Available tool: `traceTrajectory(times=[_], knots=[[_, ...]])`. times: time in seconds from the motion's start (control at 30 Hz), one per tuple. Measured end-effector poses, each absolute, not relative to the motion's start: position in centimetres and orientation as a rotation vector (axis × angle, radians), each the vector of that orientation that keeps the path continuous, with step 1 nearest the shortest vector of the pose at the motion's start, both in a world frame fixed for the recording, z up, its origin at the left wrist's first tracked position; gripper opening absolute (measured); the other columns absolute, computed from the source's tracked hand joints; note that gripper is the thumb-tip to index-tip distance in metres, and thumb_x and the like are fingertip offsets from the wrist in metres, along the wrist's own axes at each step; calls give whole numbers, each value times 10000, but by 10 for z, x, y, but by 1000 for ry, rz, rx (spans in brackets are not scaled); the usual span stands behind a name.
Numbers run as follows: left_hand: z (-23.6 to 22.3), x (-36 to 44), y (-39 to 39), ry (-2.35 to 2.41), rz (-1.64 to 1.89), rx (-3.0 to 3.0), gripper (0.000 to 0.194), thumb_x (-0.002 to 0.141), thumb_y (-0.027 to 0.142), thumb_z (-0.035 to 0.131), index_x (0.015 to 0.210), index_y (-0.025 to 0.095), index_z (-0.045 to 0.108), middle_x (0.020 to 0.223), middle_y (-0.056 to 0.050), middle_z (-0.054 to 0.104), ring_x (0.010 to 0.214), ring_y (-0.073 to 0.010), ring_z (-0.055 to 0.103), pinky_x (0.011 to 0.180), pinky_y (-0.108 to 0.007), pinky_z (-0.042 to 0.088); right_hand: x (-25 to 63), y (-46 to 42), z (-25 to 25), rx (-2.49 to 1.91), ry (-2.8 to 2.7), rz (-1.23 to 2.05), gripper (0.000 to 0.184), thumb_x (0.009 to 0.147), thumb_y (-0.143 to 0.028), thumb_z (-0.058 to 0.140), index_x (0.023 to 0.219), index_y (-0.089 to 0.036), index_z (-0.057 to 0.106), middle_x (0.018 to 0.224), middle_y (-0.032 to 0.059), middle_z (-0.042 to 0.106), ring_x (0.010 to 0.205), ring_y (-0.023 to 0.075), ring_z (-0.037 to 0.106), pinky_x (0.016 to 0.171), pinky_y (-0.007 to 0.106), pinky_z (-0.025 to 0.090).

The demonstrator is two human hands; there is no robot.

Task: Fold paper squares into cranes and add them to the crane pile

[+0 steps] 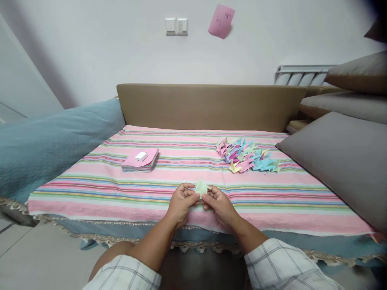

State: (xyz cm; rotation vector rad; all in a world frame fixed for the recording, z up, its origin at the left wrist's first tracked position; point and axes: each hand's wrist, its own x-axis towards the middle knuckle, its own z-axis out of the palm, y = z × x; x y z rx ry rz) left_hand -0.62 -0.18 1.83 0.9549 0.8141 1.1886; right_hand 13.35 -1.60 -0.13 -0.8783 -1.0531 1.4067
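A small pale green folded paper crane (pixel 201 188) is held up between both hands, over the front part of the striped cloth. My left hand (pixel 182 201) pinches its left lower side between thumb and fingers. On the other side, my right hand (pixel 219 203) grips the lower right of it, thumb in front. A pointed tip sticks out to the right near the right fingers. Beyond my right hand lies a cluster of folded paper cranes (pixel 242 157) in pink, blue, purple, yellow and green.
A stack of coloured paper (pixel 137 163) with a small white block (pixel 141 156) on top lies at the left. The striped cloth (pixel 187 153) covers the seat. Grey cushions (pixel 341 161) rise at the right, a blue-covered armrest (pixel 60 141) at the left, a brown backrest (pixel 208 106) behind.
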Motion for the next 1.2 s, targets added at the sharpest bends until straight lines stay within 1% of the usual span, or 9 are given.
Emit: traceTrajectory(times=[0.13, 0.27, 0.47, 0.63, 0.73, 0.87, 0.97, 1.03, 1.2], knots=[[19, -6, -2, 813, 1185, 995, 470, 532, 299, 823, 860, 159, 517, 535, 67, 584, 468, -55, 511, 520, -182, 412, 134, -15, 0, -938, -998, 1416, 345, 638, -437, 738, 711, -176, 524, 556, -55, 532, 487, 70, 478, 480, 197, 387], [19, -5, -4, 811, 1191, 977, 467, 528, 292, 825, 859, 164, 521, 546, 69, 581, 469, -53, 506, 520, -183, 412, 133, -15, 3, -939, -956, 1444, 371, 607, -435, 760, 654, -177, 497, 512, -60, 522, 462, 64, 470, 455, 184, 371], [20, -5, -8, 803, 1102, 928, 525, 531, 311, 828, 917, 177, 499, 684, 23, 639, 595, -101, 607, 593, -217, 471, 133, -14, 6, -970, -908, 1423, 398, 561, -448, 781, 654, -181, 501, 498, -60, 524, 444, 69, 473, 430, 187, 377], [17, -6, -6, 793, 1104, 935, 495, 531, 307, 829, 842, 184, 464, 630, 42, 622, 553, -85, 589, 575, -201, 470, 134, -13, 5, -967, -903, 1423, 394, 563, -439, 783, 670, -179, 507, 512, -56, 531, 461, 74, 484, 448, 193, 393], [17, -6, -4, 781, 1125, 949, 458, 521, 311, 830, 766, 181, 465, 609, 56, 593, 541, -74, 561, 569, -202, 472, 134, -12, 3, -961, -958, 1404, 365, 595, -436, 762, 678, -177, 519, 538, -49, 540, 488, 76, 487, 480, 199, 402], [16, -5, -3, 878, 1206, 1015, 378, 500, 332, 830, 639, 152, 527, 595, 48, 566, 518, -60, 514, 534, -189, 441, 135, -10, -1, -989, -1072, 1232, 324, 610, -430, 746, 718, -176, 576, 625, -35, 567, 558, 92, 504, 541, 222, 423], [16, -5, -3, 904, 1184, 1035, 330, 520, 347, 819, 673, 142, 611, 566, 33, 576, 518, -75, 519, 537, -204, 440, 136, -10, -1, -1015, -1139, 1118, 310, 617, -426, 743, 748, -177, 613, 665, -11, 602, 625, 124, 542, 611, 255, 453], [16, -5, -4, 877, 1169, 984, 339, 517, 341, 824, 726, 143, 643, 622, 12, 624, 577, -96, 561, 594, -225, 466, 135, -11, 0, -1004, -1161, 1101, 309, 616, -422, 747, 768, -183, 625, 712, 7, 627, 677, 144, 567, 662, 279, 473], [15, -5, -4, 796, 1210, 926, 333, 492, 305, 841, 733, 149, 673, 685, -6, 666, 648, -116, 593, 673, -247, 476, 134, -13, 0, -985, -1177, 1144, 363, 541, -376, 804, 803, -197, 626, 799, 14, 617, 744, 152, 582, 721, 301, 499]])
